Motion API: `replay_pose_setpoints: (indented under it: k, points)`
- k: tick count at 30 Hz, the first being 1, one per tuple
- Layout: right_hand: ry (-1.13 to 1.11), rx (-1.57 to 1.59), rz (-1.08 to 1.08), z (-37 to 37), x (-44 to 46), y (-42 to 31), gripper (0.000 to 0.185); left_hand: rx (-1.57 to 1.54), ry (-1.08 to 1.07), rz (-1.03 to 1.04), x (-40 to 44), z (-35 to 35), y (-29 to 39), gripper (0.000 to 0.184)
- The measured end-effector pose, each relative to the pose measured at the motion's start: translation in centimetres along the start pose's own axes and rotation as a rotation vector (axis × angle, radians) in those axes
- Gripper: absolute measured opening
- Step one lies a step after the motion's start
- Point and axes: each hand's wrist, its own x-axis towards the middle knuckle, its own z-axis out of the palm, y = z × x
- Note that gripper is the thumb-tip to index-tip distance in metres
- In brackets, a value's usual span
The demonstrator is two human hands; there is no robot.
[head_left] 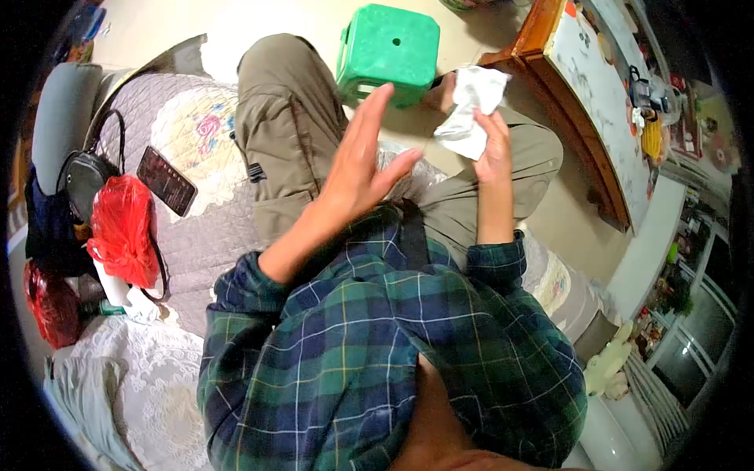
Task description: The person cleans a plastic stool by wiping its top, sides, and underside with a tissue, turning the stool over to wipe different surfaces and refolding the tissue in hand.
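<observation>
My left hand [357, 161] is raised above my lap with its fingers stretched out and the thumb apart, and nothing is in it. In my right hand [493, 149] is a crumpled white tissue [473, 106], pinched between thumb and fingers and hanging over my right leg. Beyond the left fingertips, on the floor between my knees, stands a green plastic stool [393, 47] with a small hole in its top. The tissue's far end comes near the stool's right side.
Left of me on the quilted sofa cover [192, 259] lie a dark phone [166, 180], a red plastic bag [126, 228] and a black handbag [85, 177]. A marble-topped wooden table [585, 71] with items on it stands at the right.
</observation>
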Motion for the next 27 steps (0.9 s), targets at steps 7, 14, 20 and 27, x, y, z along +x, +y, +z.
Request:
replay_pose_setpoints:
  k: [7, 14, 20, 27]
  points:
    - [-0.115, -0.169, -0.002, 3.0, -0.4, 1.2, 0.049, -0.876, -0.103, -0.664, 3.6, 7.7, -5.5, 0.039]
    - [-0.139, -0.274, 0.036, 0.7, 0.9, 1.9, 0.049, -0.903, 0.009, -0.775, 2.7, 7.0, -8.6, 0.018]
    - [-0.155, -0.116, 0.201, 0.1, 0.7, 0.4, 0.057, -1.039, 0.019, -0.73, 3.1, 6.7, -7.8, 0.031]
    - [-0.191, -0.026, 0.321, 0.3, 1.2, 2.3, 0.038, -0.92, -0.067, -0.523, 2.7, 7.0, -8.5, 0.035]
